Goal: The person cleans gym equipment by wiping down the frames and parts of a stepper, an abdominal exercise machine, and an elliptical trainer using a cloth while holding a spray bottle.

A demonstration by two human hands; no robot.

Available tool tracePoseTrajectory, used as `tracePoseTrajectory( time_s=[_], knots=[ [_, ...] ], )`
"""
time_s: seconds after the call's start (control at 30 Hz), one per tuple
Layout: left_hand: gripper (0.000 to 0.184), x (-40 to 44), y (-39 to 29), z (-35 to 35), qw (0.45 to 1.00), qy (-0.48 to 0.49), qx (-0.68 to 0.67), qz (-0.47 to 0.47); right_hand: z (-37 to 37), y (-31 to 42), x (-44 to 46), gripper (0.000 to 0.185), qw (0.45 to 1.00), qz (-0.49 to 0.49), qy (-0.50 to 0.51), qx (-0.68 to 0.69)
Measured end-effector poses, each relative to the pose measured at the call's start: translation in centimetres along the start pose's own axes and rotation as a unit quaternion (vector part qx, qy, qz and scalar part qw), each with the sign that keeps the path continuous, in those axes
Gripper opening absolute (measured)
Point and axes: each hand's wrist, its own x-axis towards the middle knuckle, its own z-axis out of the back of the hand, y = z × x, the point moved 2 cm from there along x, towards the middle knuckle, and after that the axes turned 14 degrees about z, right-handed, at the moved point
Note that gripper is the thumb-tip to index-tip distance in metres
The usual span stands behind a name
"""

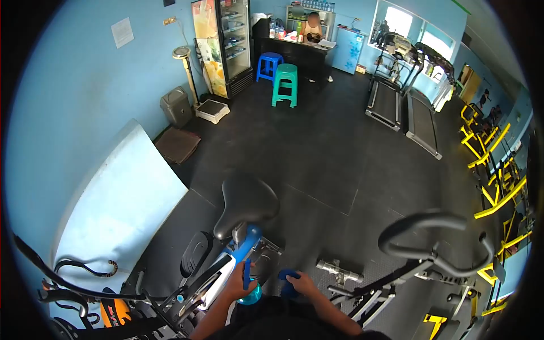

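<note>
My left hand (238, 283) is closed around a spray bottle with a blue top and a teal body (250, 294), held low in front of me. Folded blue cloth (288, 288) is gripped in my right hand (305, 284), a short way to the right of the bottle. Just beyond my left hand stands an exercise bike with a blue and white frame (245, 242) and a black saddle (249, 203). Neither hand is seen touching the saddle. The fingers under the bottle's top are partly hidden.
Another machine with curved black handlebars (419, 226) stands to my right. A pale curved panel (116, 192) leans at the left wall. Farther off are a green stool (285, 85), a blue stool (269, 65), treadmills (385, 102), yellow-framed machines (493, 164) and a person behind a counter (294, 48).
</note>
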Motion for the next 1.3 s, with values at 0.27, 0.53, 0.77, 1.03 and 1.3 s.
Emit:
tracePoseTrajectory(
  time_s=[0.27,0.53,0.77,1.03,1.3],
  knots=[
    [0.057,3.9,-3.8,4.6,0.985,-0.1,-0.138,0.002,7.5,16.7,15.2,0.042,0.937,0.172,0.284,-0.109],
    [0.057,6.6,-6.5,11.2,0.976,-0.173,-0.135,0.007,5.3,33.3,22.1,0.031,0.799,0.322,0.507,-0.031],
    [0.064,5.7,-6.1,11.2,0.912,-0.334,-0.2,0.127,-3.0,37.1,28.9,0.03,0.737,0.325,0.585,-0.094],
    [0.059,8.4,-10.9,11.6,0.779,-0.473,-0.332,0.243,-8.6,39.3,40.6,0.014,0.779,0.13,0.596,0.146],
    [0.057,15.9,-18.1,11.2,0.661,-0.567,-0.45,0.198,-12.3,42.5,44.4,0.015,0.664,0.127,0.731,0.09]
  ],
)
